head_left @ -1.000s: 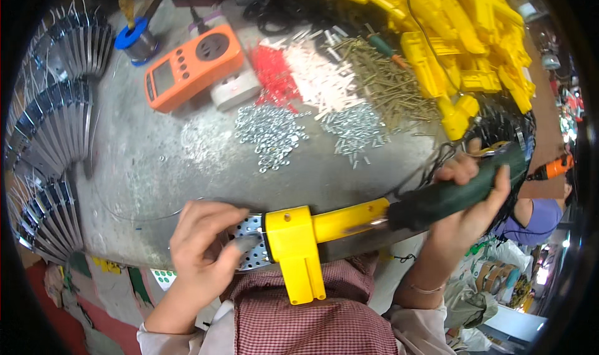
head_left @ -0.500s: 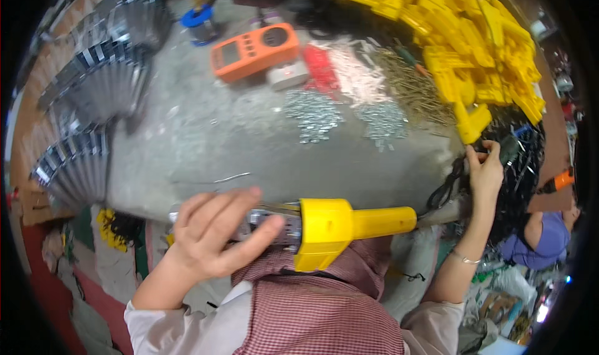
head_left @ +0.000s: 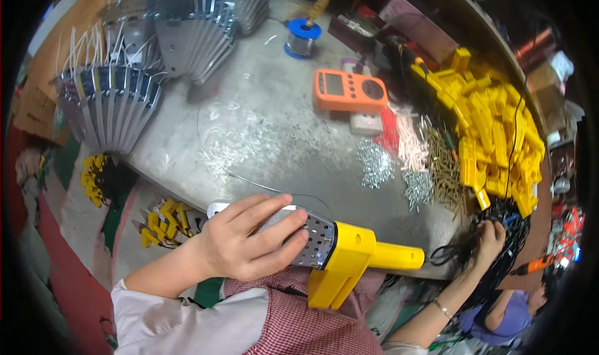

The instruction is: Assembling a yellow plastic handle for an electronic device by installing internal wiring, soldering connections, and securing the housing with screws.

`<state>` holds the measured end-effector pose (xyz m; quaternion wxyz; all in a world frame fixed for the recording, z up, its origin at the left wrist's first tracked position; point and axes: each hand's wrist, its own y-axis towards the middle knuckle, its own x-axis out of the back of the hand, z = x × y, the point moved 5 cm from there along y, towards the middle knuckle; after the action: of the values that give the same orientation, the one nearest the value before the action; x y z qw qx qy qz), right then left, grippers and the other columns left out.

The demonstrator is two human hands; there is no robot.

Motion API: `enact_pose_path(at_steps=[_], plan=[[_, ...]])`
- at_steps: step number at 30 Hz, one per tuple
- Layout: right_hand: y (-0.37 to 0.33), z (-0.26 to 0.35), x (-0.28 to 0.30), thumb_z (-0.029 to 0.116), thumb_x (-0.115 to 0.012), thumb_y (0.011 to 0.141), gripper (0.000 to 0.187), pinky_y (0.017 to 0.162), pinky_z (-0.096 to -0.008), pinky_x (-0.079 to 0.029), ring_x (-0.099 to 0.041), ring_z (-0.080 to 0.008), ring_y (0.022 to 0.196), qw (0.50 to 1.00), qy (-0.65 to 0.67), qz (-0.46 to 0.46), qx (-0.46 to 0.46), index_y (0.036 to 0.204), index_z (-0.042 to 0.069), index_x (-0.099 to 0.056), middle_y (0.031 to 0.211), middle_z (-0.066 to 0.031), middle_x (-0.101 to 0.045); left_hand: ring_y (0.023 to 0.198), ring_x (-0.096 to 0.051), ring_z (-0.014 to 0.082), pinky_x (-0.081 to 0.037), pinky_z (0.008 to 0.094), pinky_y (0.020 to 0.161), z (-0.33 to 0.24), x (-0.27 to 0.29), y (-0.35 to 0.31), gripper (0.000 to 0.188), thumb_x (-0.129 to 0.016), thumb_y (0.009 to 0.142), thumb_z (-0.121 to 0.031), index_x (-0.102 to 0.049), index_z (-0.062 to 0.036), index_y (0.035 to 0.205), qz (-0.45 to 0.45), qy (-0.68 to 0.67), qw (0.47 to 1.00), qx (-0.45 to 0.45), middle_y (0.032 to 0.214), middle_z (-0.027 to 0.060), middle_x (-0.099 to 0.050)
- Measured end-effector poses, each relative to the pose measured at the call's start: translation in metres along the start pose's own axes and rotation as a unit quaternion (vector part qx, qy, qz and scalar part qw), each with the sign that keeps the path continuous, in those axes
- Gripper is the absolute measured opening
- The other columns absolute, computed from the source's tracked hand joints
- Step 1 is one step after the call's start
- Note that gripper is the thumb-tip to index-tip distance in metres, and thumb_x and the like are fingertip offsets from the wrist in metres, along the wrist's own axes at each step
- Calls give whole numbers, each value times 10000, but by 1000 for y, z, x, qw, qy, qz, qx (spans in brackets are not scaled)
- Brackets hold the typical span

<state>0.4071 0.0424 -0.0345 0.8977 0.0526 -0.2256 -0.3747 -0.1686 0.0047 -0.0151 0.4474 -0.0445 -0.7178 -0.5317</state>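
Observation:
My left hand is wrapped over the perforated metal body of a tool with a yellow plastic handle, held level at the table's near edge. Its palm and fingers cover part of the metal. To the right, the fingers of my right hand are curled together at a black cord, beside a heap of black cables. The cord loops between that hand and the end of the yellow handle. The fingertips are small and partly blend into the dark cables.
An orange multimeter and a blue spool stand farther back. Small screws lie near red and pale pieces. Yellow plastic shells are heaped at right; grey metal plates with white wires fan out at left. Another person sits lower right.
The view has shifted, so the table things appear farther right and lower. My left hand still holds the tool, now turned to show its perforated side. My right hand remains by the cables.

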Motion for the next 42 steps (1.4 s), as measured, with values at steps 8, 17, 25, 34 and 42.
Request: enact_pose_path(at_steps=[8,17,25,34,42], plan=[[-72,282,-179,271,-518,973,401,556,-190,-360,-469,-41,696,932,-13,168,321,1280,14,-550,863,12,-538,580,-599,240,-474,357,546,63,11,-8,331,-681,713,-118,-657,-35,1033,41,-26,966,255,739,93,-618],[-82,274,-354,315,-629,838,263,728,-428,-516,-650,-335,774,678,-443,363,460,808,70,-721,749,-155,-670,895,-601,289,-480,381,770,113,-16,-24,298,-641,745,-65,-644,-42,1042,76,37,921,379,951,120,-616],[-91,279,-392,314,-672,802,278,744,-434,-528,-668,-336,806,559,-544,401,480,813,40,-720,804,-172,-683,1024,-545,337,-420,427,908,105,-5,-29,402,-641,686,-46,-614,-29,1087,24,68,938,338,1077,126,-593],[-96,272,-391,252,-677,780,215,779,-413,-491,-623,-315,906,575,-499,363,537,874,61,-708,889,-145,-663,672,-554,295,-447,372,598,44,39,-82,186,-670,664,-45,-646,-3,843,-72,18,927,367,777,115,-598],[-248,277,-332,82,-654,786,131,683,-384,-487,-601,-296,783,688,-73,507,514,893,20,-612,823,-134,-589,866,-589,104,-464,255,798,0,-11,-156,265,-696,795,-51,-626,23,1040,-77,-509,530,674,942,26,-629]])
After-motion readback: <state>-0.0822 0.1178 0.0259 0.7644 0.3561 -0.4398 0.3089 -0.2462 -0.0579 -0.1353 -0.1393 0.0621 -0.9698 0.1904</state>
